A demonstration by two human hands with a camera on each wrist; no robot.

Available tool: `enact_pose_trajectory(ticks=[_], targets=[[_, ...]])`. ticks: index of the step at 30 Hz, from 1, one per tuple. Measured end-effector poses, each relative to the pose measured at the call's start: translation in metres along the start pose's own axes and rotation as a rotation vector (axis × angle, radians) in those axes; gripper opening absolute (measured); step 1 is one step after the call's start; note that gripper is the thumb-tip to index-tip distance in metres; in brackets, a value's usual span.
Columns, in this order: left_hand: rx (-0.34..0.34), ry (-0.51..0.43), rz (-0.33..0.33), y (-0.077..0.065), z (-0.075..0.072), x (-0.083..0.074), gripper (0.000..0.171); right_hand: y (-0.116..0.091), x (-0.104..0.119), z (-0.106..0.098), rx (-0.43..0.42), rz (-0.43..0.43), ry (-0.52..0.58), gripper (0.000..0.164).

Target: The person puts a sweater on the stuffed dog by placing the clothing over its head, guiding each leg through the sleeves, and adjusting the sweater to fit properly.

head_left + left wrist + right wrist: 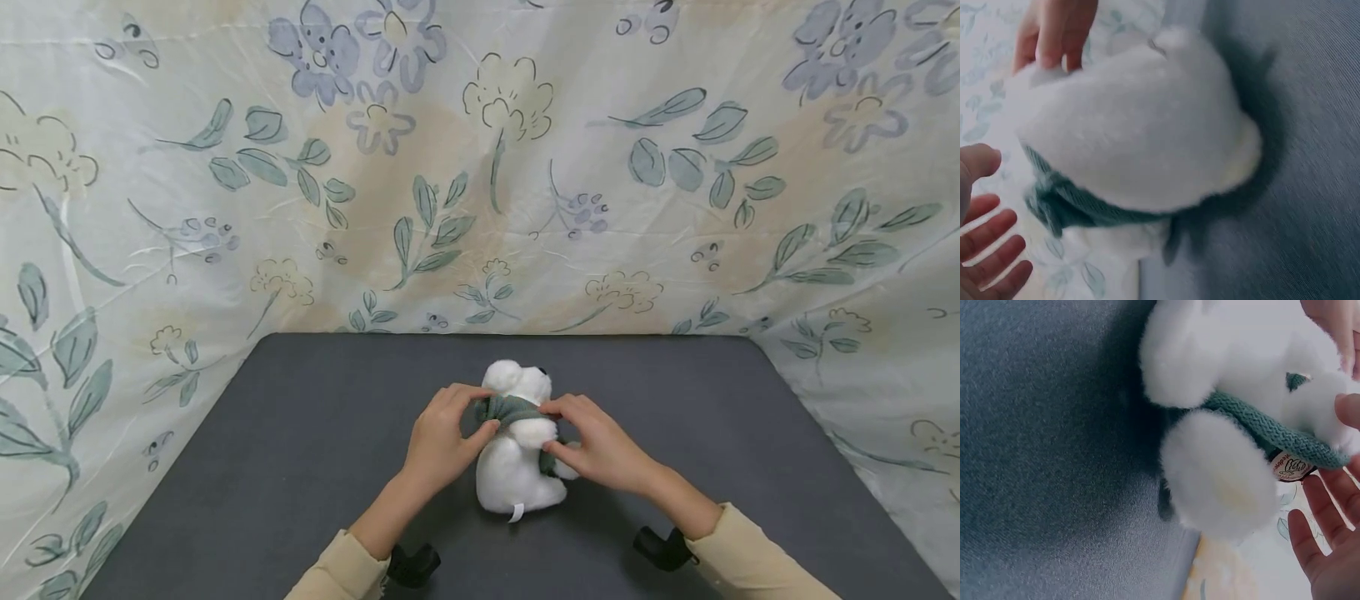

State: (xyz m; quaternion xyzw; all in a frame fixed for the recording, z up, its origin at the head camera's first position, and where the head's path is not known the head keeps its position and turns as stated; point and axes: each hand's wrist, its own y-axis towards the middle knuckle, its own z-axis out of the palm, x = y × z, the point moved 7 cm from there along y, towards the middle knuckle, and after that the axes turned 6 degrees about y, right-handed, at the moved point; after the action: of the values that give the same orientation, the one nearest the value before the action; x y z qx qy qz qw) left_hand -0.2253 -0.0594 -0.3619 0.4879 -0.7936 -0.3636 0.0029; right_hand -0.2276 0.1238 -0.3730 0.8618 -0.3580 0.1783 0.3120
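Note:
A white plush bear (pixel 504 477) sits on the dark grey table, turned sideways with its snout toward the right. Round its neck is a green knitted scarf (pixel 512 410), and a round printed label (pixel 1292 467) hangs beside the scarf's end. My left hand (pixel 446 437) is by the bear's neck and back; in the left wrist view its fingers (pixel 991 240) are spread, apart from the toy. On the front side, my right hand (pixel 600 446) holds the bear at its foreleg and scarf, its thumb on white fur. Part of the right fingers is hidden behind the scarf.
The dark grey table (pixel 315 433) reaches back to a floral-print curtain (pixel 570 250), which also hangs at both sides. Black wrist devices (pixel 663 548) sit under the cream sleeves (pixel 750 550). A small white tag (pixel 517 512) sticks out at the bear's base.

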Motion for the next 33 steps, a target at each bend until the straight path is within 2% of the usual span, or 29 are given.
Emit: enact_pose_trajectory(ticks=[2, 4, 9, 12, 17, 21, 26, 33], targets=[[0.009, 0.011, -0.056, -0.003, 0.000, 0.008, 0.035, 0.001, 0.000, 0.000, 0.003, -0.005, -0.002, 0.039], [0.037, 0.018, -0.085, -0.006, 0.003, 0.013, 0.033, 0.002, 0.001, 0.000, 0.008, -0.019, 0.002, 0.037], [0.119, 0.030, -0.071, -0.009, 0.016, 0.015, 0.029, 0.006, 0.003, 0.001, 0.072, -0.037, 0.038, 0.034], [0.142, 0.045, -0.064, -0.009, 0.023, 0.014, 0.029, 0.008, 0.003, 0.003, 0.137, -0.009, 0.068, 0.035], [0.133, 0.066, -0.058, -0.007, 0.028, 0.012, 0.023, 0.012, 0.001, 0.006, 0.200, 0.026, 0.080, 0.037], [0.107, 0.055, -0.051, -0.004, 0.027, 0.011, 0.017, 0.015, 0.001, 0.007, 0.239, 0.021, 0.073, 0.047], [0.067, 0.001, -0.054, 0.001, 0.022, 0.011, 0.012, 0.020, 0.004, 0.005, 0.292, -0.008, 0.078, 0.061], [0.066, -0.051, -0.044, 0.004, 0.019, 0.004, 0.013, 0.028, 0.006, 0.010, 0.332, -0.042, 0.052, 0.064]])
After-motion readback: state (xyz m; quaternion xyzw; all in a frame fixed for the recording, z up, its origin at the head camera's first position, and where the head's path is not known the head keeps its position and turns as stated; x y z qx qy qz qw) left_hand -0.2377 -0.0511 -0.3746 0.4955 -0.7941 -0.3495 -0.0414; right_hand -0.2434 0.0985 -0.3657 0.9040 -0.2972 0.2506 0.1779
